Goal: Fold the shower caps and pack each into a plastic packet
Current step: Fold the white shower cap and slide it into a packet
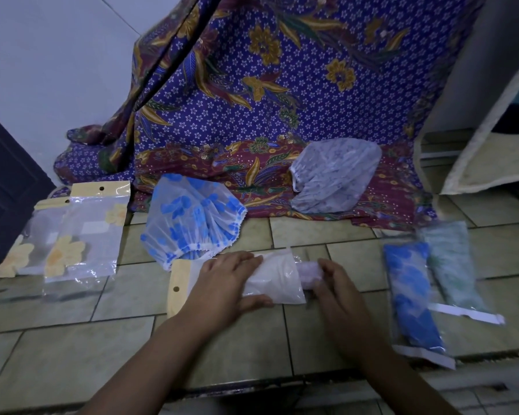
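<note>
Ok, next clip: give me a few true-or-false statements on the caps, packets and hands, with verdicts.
1. The left hand holds a packet while the right hand holds a folded cap at its mouth. True.
2. The blue-flowered cap is already folded. False: it lies loose and unfolded beyond the hands.
3. Two filled packets lie to the right of the hands. True.
4. The grey cap lies on bare tiles. False: it rests on the patterned cloth.
</note>
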